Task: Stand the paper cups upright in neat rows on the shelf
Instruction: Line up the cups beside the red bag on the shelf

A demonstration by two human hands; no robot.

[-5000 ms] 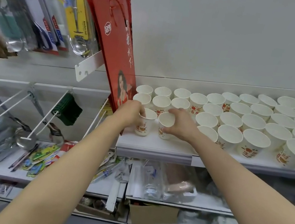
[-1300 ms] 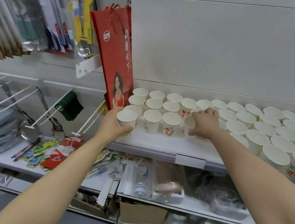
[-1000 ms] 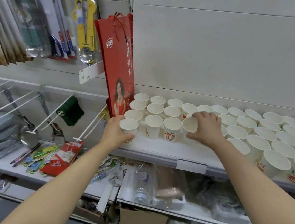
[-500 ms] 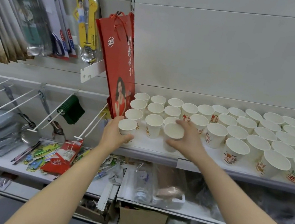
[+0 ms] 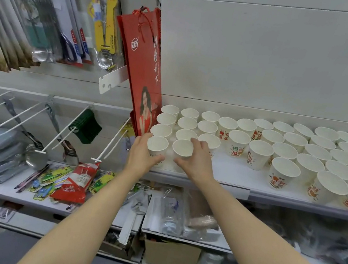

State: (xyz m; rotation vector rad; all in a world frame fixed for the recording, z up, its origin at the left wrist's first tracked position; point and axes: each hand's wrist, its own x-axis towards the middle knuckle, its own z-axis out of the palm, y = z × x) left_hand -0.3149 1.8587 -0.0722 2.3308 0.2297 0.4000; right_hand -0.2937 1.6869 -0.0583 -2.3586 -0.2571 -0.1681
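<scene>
A: Entry, head view. Left hand (image 5: 141, 157) is curled around the front-left cup (image 5: 157, 146) at the near left corner of the white shelf (image 5: 230, 176). Thumb wraps the front of the cup, fingers sit behind its left side. Cup is upright, mouth up.

B: And the right hand (image 5: 195, 161)?

A: Curled around the neighbouring cup (image 5: 182, 150), just right of the first. Thumb in front, fingers over the far right side of the rim. That cup is also upright. The two held cups stand side by side with a narrow gap between them.

B: Position of the other cups?

A: Directly behind the held pair, a tidy block of cups (image 5: 187, 122) runs back to the shelf wall, columns lined up, all upright. One further cup (image 5: 209, 141) stands just beyond the right hand's fingers, partly hidden.

B: Farther right?

A: A loose spread of cups (image 5: 304, 152) covers the shelf to the right edge of view, upright but staggered (red and orange print shows on the near ones). Bare shelf lies between the right hand and that spread.

B: Surroundings?

A: A red paper bag (image 5: 143, 68) hangs tilted at the shelf's left end, its lower edge just beside the back-left cups. Packaged utensils (image 5: 48, 23) hang on pegs to the left.
</scene>
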